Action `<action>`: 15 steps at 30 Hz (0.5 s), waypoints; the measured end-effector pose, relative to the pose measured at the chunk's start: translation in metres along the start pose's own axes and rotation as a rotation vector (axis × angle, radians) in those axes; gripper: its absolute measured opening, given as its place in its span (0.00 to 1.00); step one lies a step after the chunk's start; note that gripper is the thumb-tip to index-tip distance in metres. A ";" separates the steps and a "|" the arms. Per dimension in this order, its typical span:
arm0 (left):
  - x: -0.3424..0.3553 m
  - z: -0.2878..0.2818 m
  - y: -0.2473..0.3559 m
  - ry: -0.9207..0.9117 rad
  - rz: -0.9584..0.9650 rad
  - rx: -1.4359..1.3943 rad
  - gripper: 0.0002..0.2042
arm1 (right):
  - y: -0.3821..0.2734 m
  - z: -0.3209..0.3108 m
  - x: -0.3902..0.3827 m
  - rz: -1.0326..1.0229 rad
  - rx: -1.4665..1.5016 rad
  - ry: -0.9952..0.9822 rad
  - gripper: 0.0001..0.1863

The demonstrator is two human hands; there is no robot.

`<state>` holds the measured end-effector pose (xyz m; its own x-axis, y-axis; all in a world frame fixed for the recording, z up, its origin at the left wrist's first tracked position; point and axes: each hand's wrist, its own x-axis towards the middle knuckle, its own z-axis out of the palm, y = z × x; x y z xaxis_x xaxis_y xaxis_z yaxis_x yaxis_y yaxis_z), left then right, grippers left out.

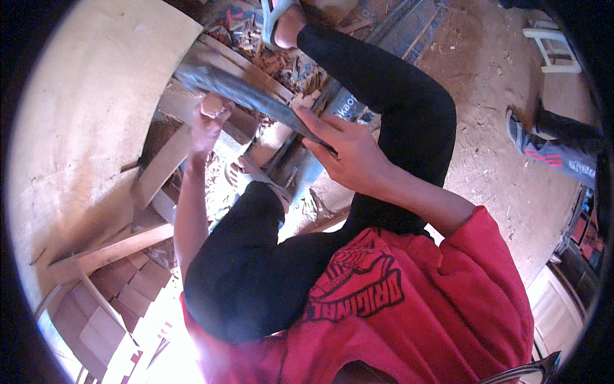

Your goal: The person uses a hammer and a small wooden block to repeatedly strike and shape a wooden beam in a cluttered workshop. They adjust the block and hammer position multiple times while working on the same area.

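Observation:
My right hand (355, 153) is closed on the narrow end of a long, dark, tapering blade (246, 99). The blade slants up and left over my spread legs, its wider end farthest from me; I cannot tell whether it has a handle. Just below that wider end, my left hand (208, 128) is closed around a pale, rounded wooden piece (213, 107). Only the light top of the wood shows above my fingers. Whether the wood touches the blade cannot be made out.
Wood scraps and shavings (278, 64) litter the ground beneath the blade. A large curved pale board (89, 115) stands at left, above stacked wood blocks (131, 288). Another person's foot (517, 131) and a white plastic stool (553, 50) are at right.

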<state>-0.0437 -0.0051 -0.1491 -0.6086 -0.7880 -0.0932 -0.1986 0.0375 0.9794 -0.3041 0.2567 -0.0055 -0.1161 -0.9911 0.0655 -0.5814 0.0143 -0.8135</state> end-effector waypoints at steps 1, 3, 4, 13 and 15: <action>0.001 0.001 0.001 -0.001 -0.053 -0.024 0.08 | 0.000 0.001 0.000 -0.058 0.047 0.074 0.34; 0.000 0.002 0.004 0.003 -0.003 -0.029 0.07 | -0.001 0.003 0.000 -0.021 0.014 0.024 0.34; 0.000 0.002 0.006 0.011 0.003 -0.037 0.07 | -0.001 0.005 0.001 -0.035 0.017 -0.013 0.34; -0.002 0.004 0.009 0.027 -0.034 0.043 0.07 | 0.003 0.010 -0.008 -0.079 0.145 0.138 0.34; 0.000 0.003 0.007 0.055 -0.077 0.051 0.07 | 0.005 0.011 -0.006 0.012 -0.001 -0.013 0.34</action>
<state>-0.0477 -0.0029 -0.1429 -0.5471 -0.8224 -0.1559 -0.2825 0.0060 0.9593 -0.2981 0.2609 -0.0163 -0.1130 -0.9924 0.0480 -0.5810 0.0268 -0.8135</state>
